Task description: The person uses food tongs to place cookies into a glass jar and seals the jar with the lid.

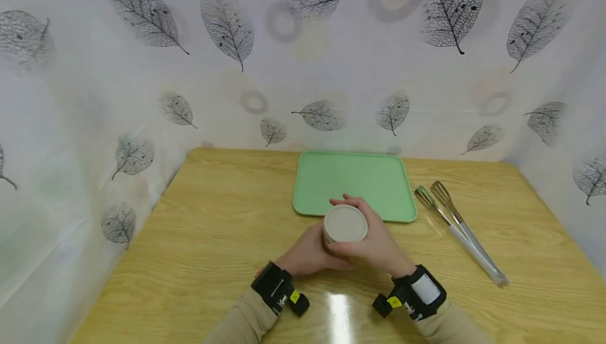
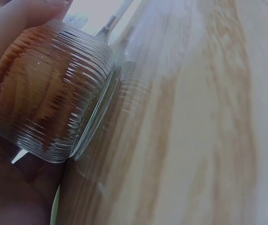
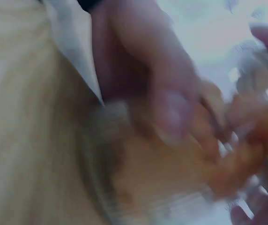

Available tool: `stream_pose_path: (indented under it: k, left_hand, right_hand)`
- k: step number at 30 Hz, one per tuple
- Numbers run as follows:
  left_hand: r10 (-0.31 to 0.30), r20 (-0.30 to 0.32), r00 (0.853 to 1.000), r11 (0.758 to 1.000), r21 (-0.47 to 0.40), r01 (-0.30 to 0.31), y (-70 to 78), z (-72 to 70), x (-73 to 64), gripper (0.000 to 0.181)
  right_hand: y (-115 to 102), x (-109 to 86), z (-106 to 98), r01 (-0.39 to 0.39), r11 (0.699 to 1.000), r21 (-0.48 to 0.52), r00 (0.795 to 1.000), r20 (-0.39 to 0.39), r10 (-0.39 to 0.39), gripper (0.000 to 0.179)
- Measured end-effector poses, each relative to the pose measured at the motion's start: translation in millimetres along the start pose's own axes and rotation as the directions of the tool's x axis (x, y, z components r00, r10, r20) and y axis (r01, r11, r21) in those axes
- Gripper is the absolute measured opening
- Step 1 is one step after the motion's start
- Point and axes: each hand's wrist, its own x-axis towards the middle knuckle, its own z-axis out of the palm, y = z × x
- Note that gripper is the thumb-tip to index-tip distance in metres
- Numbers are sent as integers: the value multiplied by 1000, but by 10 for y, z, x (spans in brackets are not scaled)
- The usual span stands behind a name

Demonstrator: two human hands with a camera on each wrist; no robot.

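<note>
A ribbed clear glass jar (image 2: 54, 89) with orange-brown, ridged pieces of food inside stands low over the wooden table, in front of the tray. Its round pale lid (image 1: 346, 223) faces up in the head view. My left hand (image 1: 310, 251) holds the jar's body from the left, fingers curled round the glass. From the right, my right hand (image 1: 379, 239) grips the lid's edge, with the thumb on the near side and fingers on the far side. Motion blurs the jar (image 3: 157, 173) and the hand's thumb (image 3: 174, 108) in the right wrist view.
Behind the jar lies a green rectangular tray (image 1: 352, 181). Metal tongs (image 1: 466, 233) with slotted ends and pale grey handles rest on the wooden table (image 1: 213, 218), right of the tray. A leaf-patterned white cloth (image 1: 265, 86) hangs along the table's back and sides.
</note>
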Motion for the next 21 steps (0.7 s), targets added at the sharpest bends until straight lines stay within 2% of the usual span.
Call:
stream_pose_path:
  k: [4, 7, 9, 13, 15, 18, 21]
  left_hand:
    - [8, -3, 1000, 999, 31, -8, -16, -3, 1, 98]
    - [18, 3, 1000, 999, 26, -18, -28, -9, 2, 98]
    - [15, 12, 1000, 1000, -3, -15, -39, -15, 1, 96]
    - [16, 8, 1000, 1000, -24, -16, -66, -17, -6, 91]
    - [21, 3, 1000, 1000, -15, -21, -75, -12, -6, 91]
    - [35, 2, 999, 999, -6, -35, -73, -2, 1, 92]
    - [41, 5, 999, 999, -11, -41, -54, -10, 6, 95]
  right_hand:
    - [-32, -68, 136, -46, 999, -10, 991, -127, 44, 76]
    - [-43, -99, 178, -75, 997, -1, 986, -151, 74, 79]
    - [-38, -102, 164, -73, 997, 3, 989, -126, 73, 82]
    - [27, -85, 45, -13, 1000, -6, 1000, -9, 13, 98]
    - [52, -75, 2, 7, 1000, -4, 999, 35, -6, 100]
    - [75, -76, -2, 0, 1000, 9, 999, 44, 0, 91]
    - [80, -78, 48, -5, 1000, 15, 1000, 10, 5, 82]
